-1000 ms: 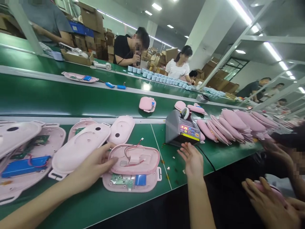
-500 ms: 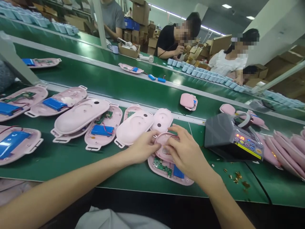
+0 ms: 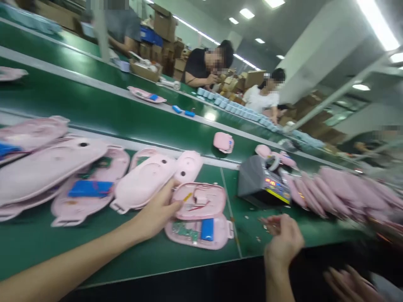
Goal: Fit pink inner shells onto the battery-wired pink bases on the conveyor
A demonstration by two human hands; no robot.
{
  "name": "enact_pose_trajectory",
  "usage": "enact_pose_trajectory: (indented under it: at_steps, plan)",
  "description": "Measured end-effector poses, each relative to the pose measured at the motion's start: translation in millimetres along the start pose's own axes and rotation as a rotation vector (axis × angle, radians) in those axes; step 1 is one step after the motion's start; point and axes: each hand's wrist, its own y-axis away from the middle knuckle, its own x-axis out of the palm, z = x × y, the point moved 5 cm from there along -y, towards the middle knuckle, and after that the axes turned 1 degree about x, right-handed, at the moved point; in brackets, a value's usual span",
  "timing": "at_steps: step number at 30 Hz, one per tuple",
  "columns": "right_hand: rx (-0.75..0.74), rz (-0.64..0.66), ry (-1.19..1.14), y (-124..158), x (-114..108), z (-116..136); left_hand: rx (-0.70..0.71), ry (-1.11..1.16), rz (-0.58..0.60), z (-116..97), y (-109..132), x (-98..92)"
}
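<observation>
My left hand (image 3: 165, 203) grips the left end of a pink plastic shell half (image 3: 217, 201), thumb on its near side. The shell's inside faces up, showing red wires and a yellow strip. It overlaps a second pink shell half (image 3: 222, 241), which lies on the bench with a green circuit board (image 3: 182, 231) and a blue battery (image 3: 207, 229) inside. Away to the right, my right hand (image 3: 283, 235) hovers over the bench near small scraps, its fingers curled together. Blur hides whatever its fingertips may hold.
A dark machine with a lit display (image 3: 262, 182) stands behind my right hand, beside a row of pink shells (image 3: 340, 188). More pink shells (image 3: 145, 178) lie at left. Another person's hand (image 3: 349, 283) is at lower right. Co-workers sit across the conveyor (image 3: 176, 134).
My right hand has left the pink shell half and moved right over the bench. The shell half now lies tipped with its inside showing, still in my left hand. The view has turned right.
</observation>
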Motion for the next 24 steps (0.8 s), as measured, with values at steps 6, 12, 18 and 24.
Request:
enact_pose_trajectory:
  at_steps: [6,12,18,24]
  plan:
    - [0.337,0.199,-0.102,-46.5,-0.5,-40.3,-0.120,-0.055,0.096,4.5,-4.7,7.8]
    - [0.273,0.048,-0.212,-22.8,-8.3,-28.2,0.009,-0.116,0.007,-9.2,-5.4,-0.6]
    - [-0.391,0.794,0.036,87.2,65.5,57.5,0.014,0.069,0.059,-7.5,-14.5,4.3]
    - [-0.608,0.957,0.395,120.5,142.4,62.2,0.024,0.398,0.014,2.3,-11.5,3.3]
